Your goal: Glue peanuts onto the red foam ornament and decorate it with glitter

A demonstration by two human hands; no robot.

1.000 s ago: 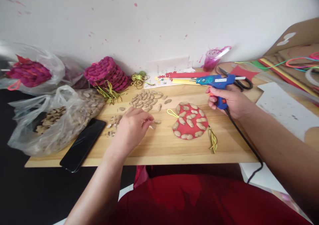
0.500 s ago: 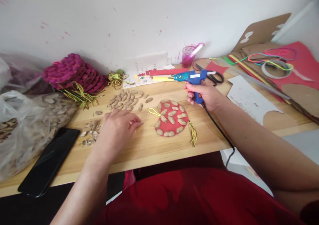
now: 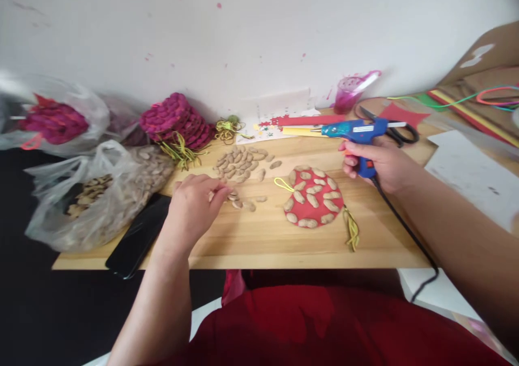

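Note:
My right hand [image 3: 379, 163] grips a blue hot glue gun [image 3: 357, 133] above the wooden table [image 3: 263, 236], nozzle pointing left, its black cord [image 3: 405, 231] trailing off the front edge. Below and left of it lies a red felt disc [image 3: 313, 197] covered with peanut shells, with a yellow loop and tassel. My left hand [image 3: 194, 204] hovers over loose peanut shell halves [image 3: 243, 204], fingers pinched together; whether a shell sits in them I cannot make out. A pile of whole peanuts [image 3: 239, 163] lies just beyond.
A black phone [image 3: 138, 239] lies at the front left beside plastic bags of peanuts [image 3: 101, 193]. Magenta woven pieces [image 3: 176, 120] and yellow cords sit at the back. Scissors [image 3: 399, 131], a pink cup [image 3: 351, 93], coloured paper and cardboard lie right.
My left hand has moved slightly back toward the peanut pile, and loose shells now show beside it. The view has swung sideways and back. The glue gun stays held in place.

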